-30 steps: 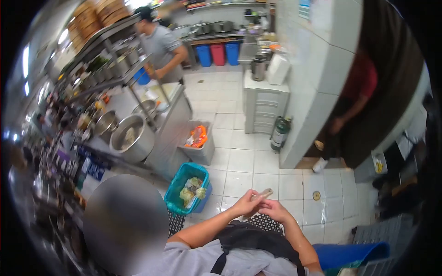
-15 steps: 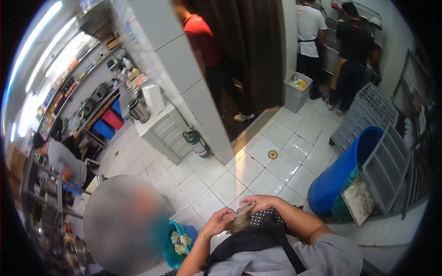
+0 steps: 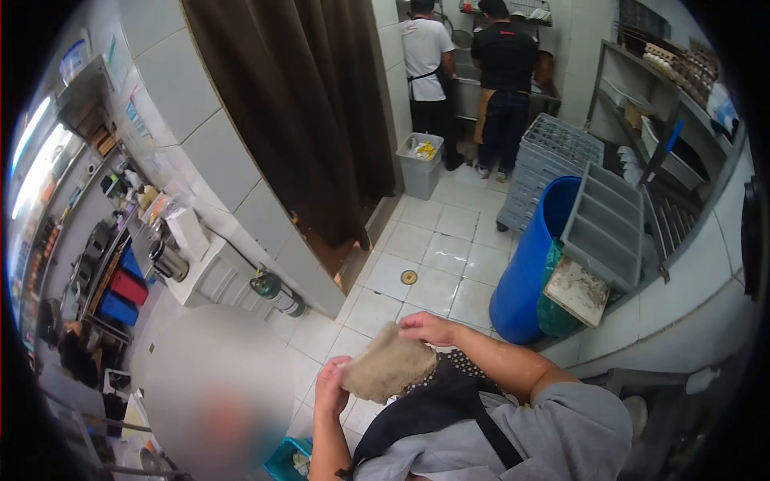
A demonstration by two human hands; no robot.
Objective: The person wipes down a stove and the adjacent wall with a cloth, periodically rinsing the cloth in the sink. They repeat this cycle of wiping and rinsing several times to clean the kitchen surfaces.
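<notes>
A beige-grey cloth (image 3: 391,365) hangs spread between my hands, in front of my black apron (image 3: 401,425). On its left edge my left hand (image 3: 330,383) has its fingers closed. The upper right corner is pinched by my right hand (image 3: 427,329). A dark polka-dot fabric (image 3: 453,369) shows behind the cloth at my waist. Low on the left, near my left forearm, stands a teal bin (image 3: 281,461) with pale scraps in it, partly cut off by a blurred area.
A blue barrel (image 3: 525,264) with a grey divided tray (image 3: 605,224) leaning on it stands to the right, before stacked dish racks (image 3: 553,160). Two people (image 3: 505,72) work at the back sink. A brown curtain (image 3: 297,104) covers the doorway; a fire extinguisher (image 3: 277,293) stands by the wall.
The cloth was bunched between my hands and is now spread wider as they moved apart. My view has turned right. The person in red at the doorway is out of sight.
</notes>
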